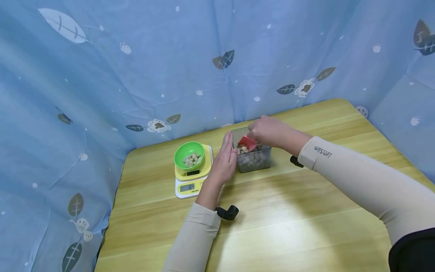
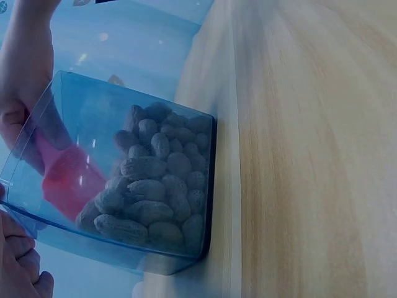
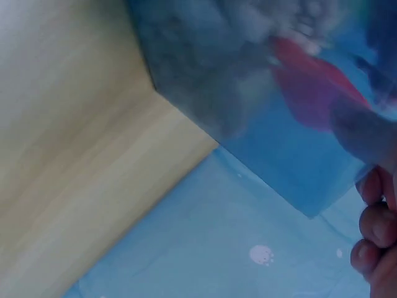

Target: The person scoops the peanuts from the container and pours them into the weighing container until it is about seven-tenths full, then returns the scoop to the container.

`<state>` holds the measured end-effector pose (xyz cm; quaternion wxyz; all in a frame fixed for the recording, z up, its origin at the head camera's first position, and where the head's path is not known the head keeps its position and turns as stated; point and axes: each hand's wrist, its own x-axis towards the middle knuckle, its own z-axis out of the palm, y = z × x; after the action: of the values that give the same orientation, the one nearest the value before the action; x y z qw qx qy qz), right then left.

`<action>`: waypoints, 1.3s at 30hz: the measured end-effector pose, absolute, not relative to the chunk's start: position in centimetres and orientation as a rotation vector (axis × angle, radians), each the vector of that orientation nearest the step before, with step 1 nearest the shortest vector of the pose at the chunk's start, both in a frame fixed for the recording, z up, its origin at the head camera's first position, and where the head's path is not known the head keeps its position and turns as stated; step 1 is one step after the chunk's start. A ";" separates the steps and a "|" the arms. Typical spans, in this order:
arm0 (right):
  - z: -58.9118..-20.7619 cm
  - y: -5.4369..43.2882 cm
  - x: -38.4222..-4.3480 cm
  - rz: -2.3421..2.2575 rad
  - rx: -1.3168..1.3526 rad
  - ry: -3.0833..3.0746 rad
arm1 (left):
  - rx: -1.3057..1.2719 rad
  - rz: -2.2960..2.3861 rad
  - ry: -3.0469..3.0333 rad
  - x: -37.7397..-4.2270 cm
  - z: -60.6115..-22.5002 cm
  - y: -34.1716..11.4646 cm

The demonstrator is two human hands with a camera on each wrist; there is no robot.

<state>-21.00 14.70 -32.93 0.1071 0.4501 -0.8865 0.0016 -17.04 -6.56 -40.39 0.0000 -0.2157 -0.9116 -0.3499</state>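
Note:
A clear grey plastic box (image 1: 253,160) holds unshelled peanuts (image 2: 149,192). My right hand (image 1: 266,132) reaches over its top and grips a red scoop (image 1: 247,142), whose handle is mostly hidden by the fingers. The scoop's blade dips in among the peanuts. Against the box's left side rests my left hand (image 1: 222,158), its fingers fairly straight in the head view. To the left, a green bowl (image 1: 179,152) with some peanuts in it sits on a yellow and white kitchen scale (image 1: 180,192).
The wooden table (image 1: 289,219) extends toward me and to the right. A blue patterned curtain (image 1: 190,75) hangs close behind its back edge and beside its left edge. Both wrists wear small black cameras (image 1: 228,212).

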 end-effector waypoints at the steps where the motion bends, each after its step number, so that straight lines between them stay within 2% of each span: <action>1: -33.1 14.7 -21.0 0.013 1.316 -2.609 | -0.678 -1.100 -2.866 -17.0 -40.4 -6.6; 9: -33.3 14.7 -20.7 0.288 1.272 -2.838 | -0.682 -1.082 -2.864 -17.0 -40.4 -6.5; 22: -32.3 14.9 -21.3 0.498 1.003 -3.202 | -0.703 -1.041 -2.856 -17.1 -40.2 -6.4; 39: -32.8 18.1 -21.6 0.815 0.961 -3.106 | -0.690 -1.051 -2.878 -17.0 -40.4 -6.5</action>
<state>-21.60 18.05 -32.80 -0.1049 0.2852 -0.9215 0.2419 -16.97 -6.49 -40.41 0.0005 -0.2195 -0.9165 -0.3345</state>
